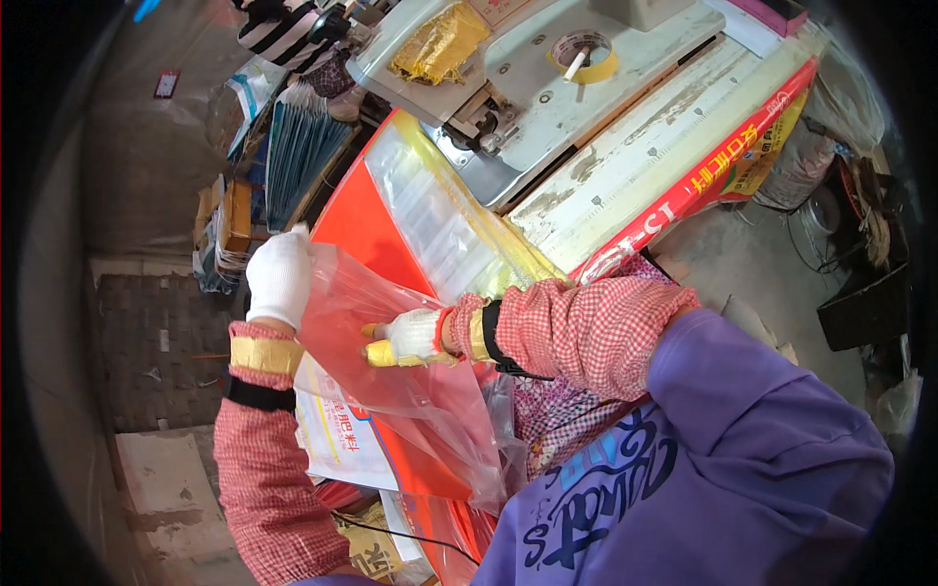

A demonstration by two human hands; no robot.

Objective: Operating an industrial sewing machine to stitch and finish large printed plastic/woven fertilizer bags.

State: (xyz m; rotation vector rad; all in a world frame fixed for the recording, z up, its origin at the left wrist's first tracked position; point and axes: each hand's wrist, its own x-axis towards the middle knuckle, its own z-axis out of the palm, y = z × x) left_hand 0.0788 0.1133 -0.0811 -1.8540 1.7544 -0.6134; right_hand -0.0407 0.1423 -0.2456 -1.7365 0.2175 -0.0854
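Observation:
A thin clear plastic liner bag [354,305] is spread over an orange-red printed woven sack [363,225]. My left hand [278,281], in a white knitted glove, is closed on the liner's upper left edge and holds it raised. My right hand [408,339], in a white glove with yellow-coated fingers, lies over the middle of the liner. Its fingers stretch to the left and stand apart. More clear film hangs below the right hand, over my lap. Beneath the liner a white printed part of a sack [342,439] shows.
Ahead stands a grey sewing machine [547,107], with a tape roll [598,61] on it. A white worn tabletop [625,146] has a red printed strip [703,176] along its edge. Stacked folded sacks [301,146] stand at the far left. A black box [865,303] is at right.

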